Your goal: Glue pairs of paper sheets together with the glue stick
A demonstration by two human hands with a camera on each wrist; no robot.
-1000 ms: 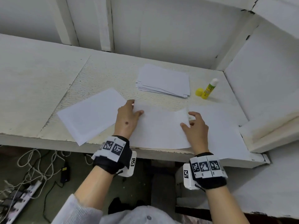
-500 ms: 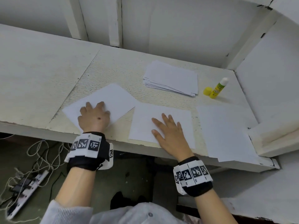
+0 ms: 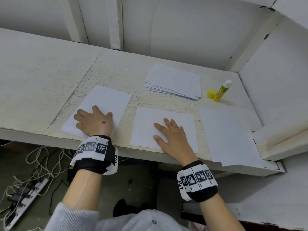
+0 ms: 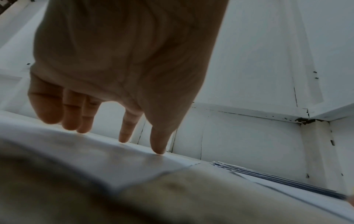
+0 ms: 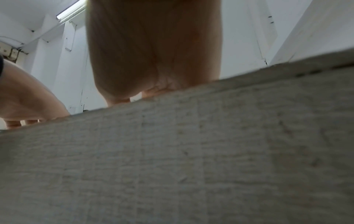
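Three white sheets lie along the front of the shelf. My left hand (image 3: 93, 120) rests flat on the left sheet (image 3: 106, 100); its straight fingertips (image 4: 124, 136) touch the paper. My right hand (image 3: 168, 132) presses flat on the middle sheet (image 3: 166, 117). The right sheet (image 3: 228, 130) lies alone near the shelf's corner. A stack of white paper (image 3: 175, 80) sits behind the middle sheet. The yellow-and-green glue stick (image 3: 222, 90) stands uncapped to the stack's right, with its yellow cap (image 3: 210, 94) beside it. In the right wrist view only the palm (image 5: 153, 53) and the shelf's front edge show.
The white shelf (image 3: 41, 77) meets a back wall and a slanted side panel (image 3: 275, 77) on the right. A raised ledge (image 3: 283, 139) sits at the front right. Below the shelf on the left, cables and a power strip (image 3: 25, 195) lie on the floor.
One second ago both hands were on the middle sheet. My left hand then moved left onto the left sheet, and my right hand flattened on the middle sheet. Both have stayed there since.
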